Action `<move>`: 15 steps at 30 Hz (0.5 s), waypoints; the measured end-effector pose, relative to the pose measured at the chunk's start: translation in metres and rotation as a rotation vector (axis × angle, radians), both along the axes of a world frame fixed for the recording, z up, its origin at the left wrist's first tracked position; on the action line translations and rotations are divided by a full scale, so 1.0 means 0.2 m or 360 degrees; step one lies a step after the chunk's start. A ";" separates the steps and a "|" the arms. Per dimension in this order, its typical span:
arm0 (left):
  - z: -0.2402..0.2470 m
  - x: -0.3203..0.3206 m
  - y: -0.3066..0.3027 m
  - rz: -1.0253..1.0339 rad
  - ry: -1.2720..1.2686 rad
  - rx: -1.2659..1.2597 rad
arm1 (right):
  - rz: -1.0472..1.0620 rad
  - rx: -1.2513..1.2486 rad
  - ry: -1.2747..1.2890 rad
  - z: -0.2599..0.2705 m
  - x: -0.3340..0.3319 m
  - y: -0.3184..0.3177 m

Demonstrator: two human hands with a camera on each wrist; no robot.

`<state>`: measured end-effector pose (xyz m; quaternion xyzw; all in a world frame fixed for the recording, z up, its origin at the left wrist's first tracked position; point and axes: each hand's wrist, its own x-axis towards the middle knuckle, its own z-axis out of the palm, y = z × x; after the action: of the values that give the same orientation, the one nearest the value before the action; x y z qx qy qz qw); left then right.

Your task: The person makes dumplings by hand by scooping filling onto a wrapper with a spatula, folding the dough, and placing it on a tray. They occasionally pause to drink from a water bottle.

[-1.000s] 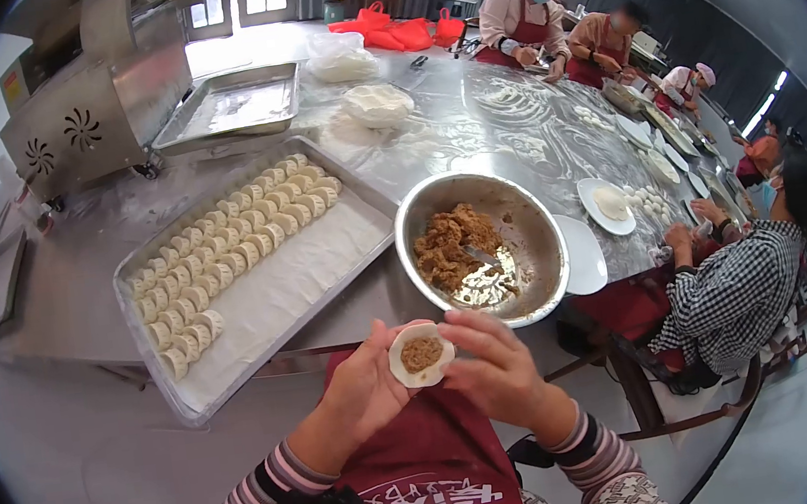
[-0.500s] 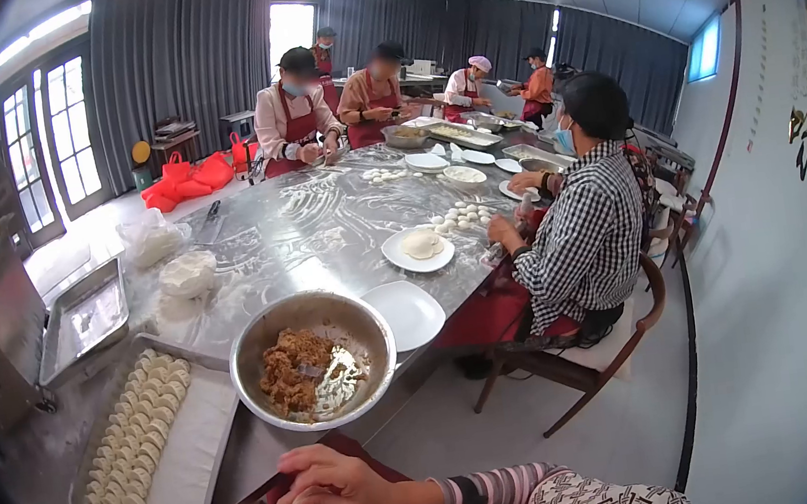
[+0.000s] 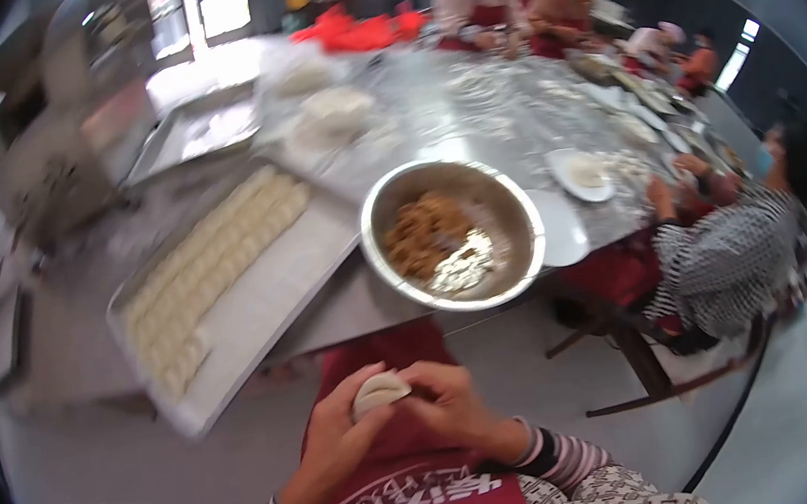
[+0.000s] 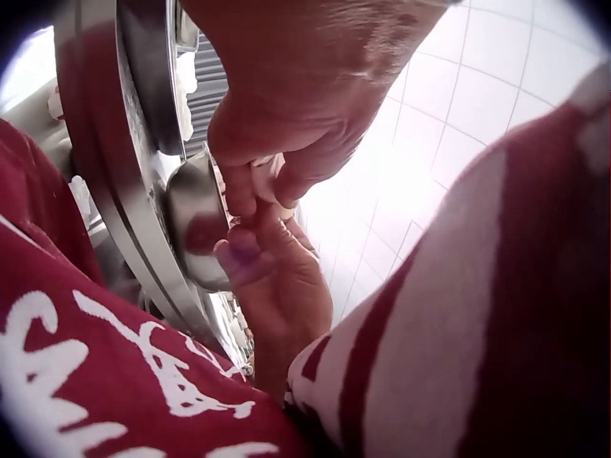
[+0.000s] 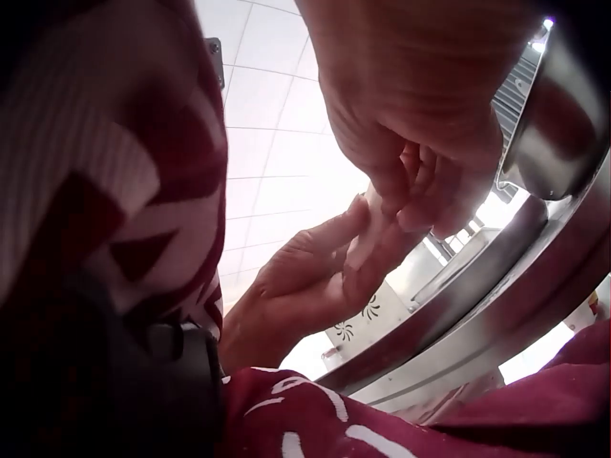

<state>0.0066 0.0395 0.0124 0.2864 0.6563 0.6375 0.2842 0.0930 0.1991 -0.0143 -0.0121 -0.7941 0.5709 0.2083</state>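
Note:
A dumpling (image 3: 380, 392), its wrapper folded over into a half-moon, is held between both hands above the lap. My left hand (image 3: 343, 429) cups it from the left, with the thumb along its near side. From the right, the fingers of my right hand (image 3: 450, 403) pinch its edge. Seen in the left wrist view, the pale wrapper (image 4: 266, 177) shows only partly between the fingers. Just beyond the hands, a steel bowl (image 3: 527, 227) contains brown minced filling (image 3: 427, 234). Rows of pleated dumplings (image 3: 214, 270) lie on a paper-lined tray (image 3: 268, 339) to the left.
A white plate (image 3: 562, 227) sits right of the bowl, and farther out another plate (image 3: 567, 187) carries wrappers. An empty metal tray (image 3: 197, 131) and a steel machine (image 3: 61, 173) stand at the back left. A seated person (image 3: 725, 248) works at the right.
The flat wrapper with exposed filling has been folded over into a half-moon, and the right fingers have closed on its edge. The head view swung right, then back.

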 end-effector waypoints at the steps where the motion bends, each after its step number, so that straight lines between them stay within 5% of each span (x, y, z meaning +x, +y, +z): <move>1: -0.02 0.01 -0.01 0.0092 -0.0035 -0.0039 | -0.0023 0.0153 0.0033 0.01 0.00 0.00; 4: -0.07 0.00 0.00 0.0068 -0.0197 0.0190 | -0.0091 0.0390 0.0176 0.04 -0.02 -0.01; 7: -0.09 -0.01 0.01 0.0113 -0.0212 0.0272 | -0.0060 -0.0179 -0.0067 -0.03 -0.02 0.01; 15: -0.13 -0.01 0.03 0.0277 -0.0100 0.0286 | -0.0112 0.0043 -0.0100 0.01 -0.03 -0.01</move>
<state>0.0053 0.0455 -0.0128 0.2326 0.6098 0.7245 0.2216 0.0864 0.1965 -0.0129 -0.0550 -0.8069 0.5519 0.2033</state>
